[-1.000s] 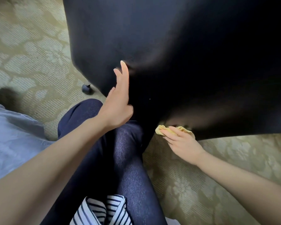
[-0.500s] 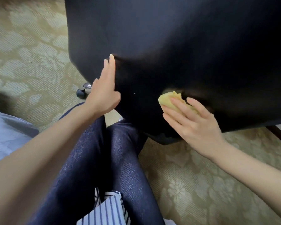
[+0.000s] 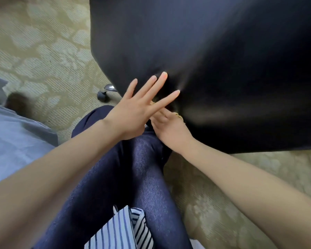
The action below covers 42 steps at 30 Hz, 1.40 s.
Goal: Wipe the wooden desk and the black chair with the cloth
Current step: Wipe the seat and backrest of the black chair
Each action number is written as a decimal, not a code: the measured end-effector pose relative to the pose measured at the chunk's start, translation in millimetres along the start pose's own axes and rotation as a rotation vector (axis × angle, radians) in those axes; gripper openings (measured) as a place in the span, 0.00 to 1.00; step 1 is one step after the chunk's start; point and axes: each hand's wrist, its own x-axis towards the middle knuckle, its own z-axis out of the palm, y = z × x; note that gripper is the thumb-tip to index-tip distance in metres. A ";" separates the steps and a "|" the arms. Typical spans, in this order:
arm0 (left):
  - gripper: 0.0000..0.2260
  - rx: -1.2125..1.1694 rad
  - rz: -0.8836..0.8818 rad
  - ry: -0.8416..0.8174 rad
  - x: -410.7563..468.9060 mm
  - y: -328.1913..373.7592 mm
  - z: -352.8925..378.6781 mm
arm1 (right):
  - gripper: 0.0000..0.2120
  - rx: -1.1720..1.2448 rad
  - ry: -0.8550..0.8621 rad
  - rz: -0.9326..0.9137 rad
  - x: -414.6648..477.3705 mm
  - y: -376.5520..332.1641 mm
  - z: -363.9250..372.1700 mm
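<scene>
1. Head view, chair: the black chair (image 3: 223,69) fills the upper right, tipped close to the person's knees. One caster (image 3: 103,95) shows at its lower left edge, on the patterned carpet (image 3: 43,51). Being on wheels, it would likely roll or swivel under a wiping stroke.
2. Head view, left hand: the left hand (image 3: 136,112) lies flat on the chair's surface, its fingers (image 3: 151,87) straight and splayed, gripping nothing. I judge this a brace that steadies the chair while the other hand rubs.
3. Head view, right hand: the right hand (image 3: 171,128) reaches in just under the left, and the two overlap. Its fingers are mostly hidden, so I cannot tell whether they pinch the cloth or press it flat.
4. Head view, cloth: only yellow slivers of the cloth (image 3: 180,116) show, between the right hand and the chair, against the dark surface near its lower edge.
5. Head view, task: the chair is the part being wiped. The wooden counter is not in view, so its state cannot be judged.
</scene>
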 end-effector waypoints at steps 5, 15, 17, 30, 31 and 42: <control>0.52 0.099 -0.010 -0.029 4.4 -3.5 9.4 | 0.22 0.023 -0.112 -0.239 -36.4 -48.1 51.0; 0.52 0.097 -0.050 -0.059 3.3 -4.7 13.0 | 0.14 -0.027 -0.019 -0.385 -142.0 -17.2 77.7; 0.52 0.092 -0.045 -0.057 3.3 -5.9 11.8 | 0.18 -0.008 0.064 -0.299 -152.1 1.8 69.5; 0.48 0.108 0.013 -0.006 -3.8 -14.1 -8.2 | 0.13 -0.081 0.313 0.118 -98.8 75.4 -23.6; 0.46 0.120 0.000 0.003 -5.8 -14.9 -8.7 | 0.12 -0.067 0.360 0.159 -90.3 77.1 -26.5; 0.28 0.157 -0.179 -0.070 -40.5 -34.7 -0.4 | 0.19 -0.010 0.355 0.146 -0.7 35.7 -5.0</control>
